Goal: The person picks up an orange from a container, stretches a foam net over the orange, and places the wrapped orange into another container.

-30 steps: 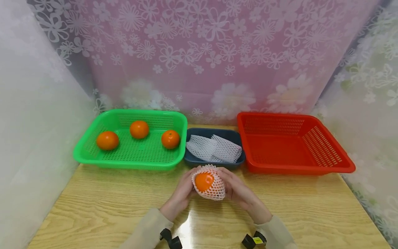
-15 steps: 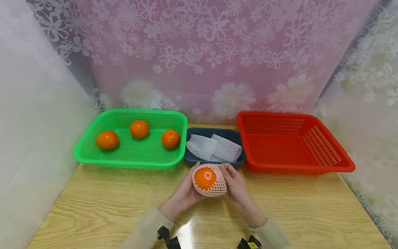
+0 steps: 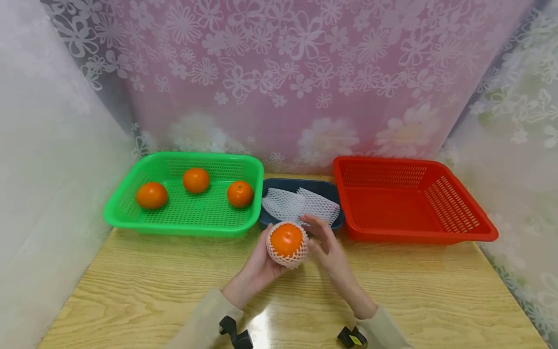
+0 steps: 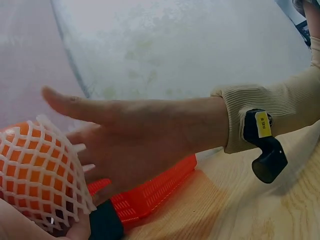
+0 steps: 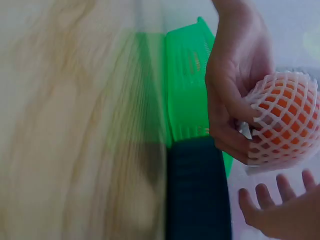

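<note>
My left hand [image 3: 256,271] grips an orange [image 3: 286,239] dressed in a white foam net sleeve [image 3: 291,261], its bare top facing up. In the right wrist view the left fingers [image 5: 232,97] curl round the side of the netted fruit. Just to the right of it, my right hand [image 3: 334,259] is spread with nothing in it. The left wrist view shows that right hand [image 4: 135,137] with its thumb raised and fingers straight, behind the net. More foam net sleeves [image 3: 301,206] lie flat in a dark blue tray [image 3: 301,183] beyond the hands.
A green basket [image 3: 183,230] at the left holds several more oranges [image 3: 196,180]. On the right stands a red basket [image 3: 418,237]. All stand along the back of the wooden table [image 3: 174,276], before a flowered pink curtain [image 3: 279,97].
The right hand has let go of the net and drawn off to the right with its fingers spread. The left hand has tilted the wrapped orange upright and moved it slightly up and left.
</note>
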`<state>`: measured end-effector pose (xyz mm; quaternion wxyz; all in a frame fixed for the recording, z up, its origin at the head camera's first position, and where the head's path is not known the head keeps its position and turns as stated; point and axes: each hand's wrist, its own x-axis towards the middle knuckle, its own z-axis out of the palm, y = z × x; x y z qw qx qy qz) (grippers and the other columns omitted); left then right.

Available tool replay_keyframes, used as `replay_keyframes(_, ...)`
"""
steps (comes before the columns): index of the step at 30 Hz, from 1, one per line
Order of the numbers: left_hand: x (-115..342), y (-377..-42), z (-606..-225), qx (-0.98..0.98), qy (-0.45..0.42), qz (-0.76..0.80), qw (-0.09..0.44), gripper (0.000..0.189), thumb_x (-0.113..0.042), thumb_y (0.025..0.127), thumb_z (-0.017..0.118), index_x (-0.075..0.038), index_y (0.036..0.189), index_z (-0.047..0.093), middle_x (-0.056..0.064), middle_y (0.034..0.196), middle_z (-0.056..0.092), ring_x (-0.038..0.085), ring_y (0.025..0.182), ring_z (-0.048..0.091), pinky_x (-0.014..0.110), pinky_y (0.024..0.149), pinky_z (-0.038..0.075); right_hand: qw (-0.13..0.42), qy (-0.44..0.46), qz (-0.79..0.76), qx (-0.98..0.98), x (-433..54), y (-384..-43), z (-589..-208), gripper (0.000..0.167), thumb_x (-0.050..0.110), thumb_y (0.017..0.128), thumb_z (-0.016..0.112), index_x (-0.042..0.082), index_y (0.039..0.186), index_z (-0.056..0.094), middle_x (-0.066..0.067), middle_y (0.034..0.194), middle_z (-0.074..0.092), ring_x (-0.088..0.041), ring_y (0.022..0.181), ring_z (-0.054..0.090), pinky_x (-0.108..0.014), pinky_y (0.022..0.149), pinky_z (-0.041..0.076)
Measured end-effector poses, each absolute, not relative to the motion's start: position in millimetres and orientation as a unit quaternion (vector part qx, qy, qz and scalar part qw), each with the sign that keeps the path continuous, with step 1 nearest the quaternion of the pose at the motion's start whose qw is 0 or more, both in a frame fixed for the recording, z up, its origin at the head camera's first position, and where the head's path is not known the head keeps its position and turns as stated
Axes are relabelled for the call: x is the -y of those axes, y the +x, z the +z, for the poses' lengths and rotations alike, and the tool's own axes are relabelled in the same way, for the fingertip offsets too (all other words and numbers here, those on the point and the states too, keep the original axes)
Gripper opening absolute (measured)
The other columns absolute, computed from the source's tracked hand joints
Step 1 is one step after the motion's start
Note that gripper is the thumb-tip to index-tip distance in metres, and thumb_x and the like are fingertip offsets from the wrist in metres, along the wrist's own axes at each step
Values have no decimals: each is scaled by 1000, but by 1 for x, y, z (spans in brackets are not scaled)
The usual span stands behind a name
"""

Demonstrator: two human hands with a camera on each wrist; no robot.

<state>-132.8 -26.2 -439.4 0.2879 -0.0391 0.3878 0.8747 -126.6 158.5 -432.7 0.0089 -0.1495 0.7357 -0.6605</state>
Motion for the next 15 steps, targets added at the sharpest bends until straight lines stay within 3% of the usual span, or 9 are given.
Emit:
replay_keyframes(3,24,-132,-439,-397,-38,872,285,69,-59,107,25,-13,158,27,15,151,42,21,120,53,31,92,52,-14,-239,-584,-775,-155,-124,-432,87,20,87,82,20,157,32,-1,161,36,-25,147,33,-52,116,34)
replay_keyframes(5,23,-132,-438,-405,-37,868,285,69,-58,107,24,-13,158,27,16,156,37,20,124,50,29,93,50,-25,-255,-553,-793,-152,-122,-432,96,21,79,89,24,157,32,3,160,36,-23,147,33,-58,116,31)
replay_keyframes(8,22,-132,-438,-409,-38,865,287,69,-59,106,27,-13,157,29,14,154,40,18,122,52,24,89,51,-29,-241,-547,-801,-148,-120,-431,91,16,79,89,27,154,38,6,156,41,-19,143,39,-55,116,33)
replay_keyframes(15,23,-131,-437,-407,-31,865,293,68,-62,104,35,-13,151,37,5,128,57,14,101,61,22,74,52,-39,-224,-567,-792,-146,-117,-431,76,15,82,86,27,147,49,7,150,50,-17,138,45,-40,113,40)
